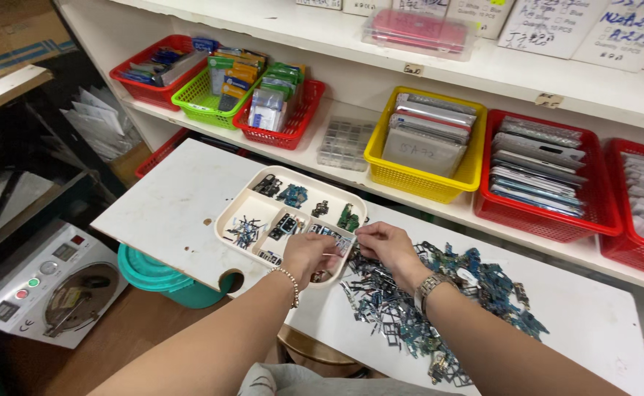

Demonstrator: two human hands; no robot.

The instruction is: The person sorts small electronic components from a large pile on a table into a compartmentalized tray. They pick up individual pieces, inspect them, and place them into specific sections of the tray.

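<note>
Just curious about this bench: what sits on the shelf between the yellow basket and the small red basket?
In the head view, a clear plastic compartment box lies between the yellow basket and the small red basket.

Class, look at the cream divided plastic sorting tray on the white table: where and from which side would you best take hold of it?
Probably the cream divided plastic sorting tray by its raised outer rim at the far-left corner, from the left. That edge lies bare; both hands and the pile of small electronic parts crowd the near-right side.
</note>
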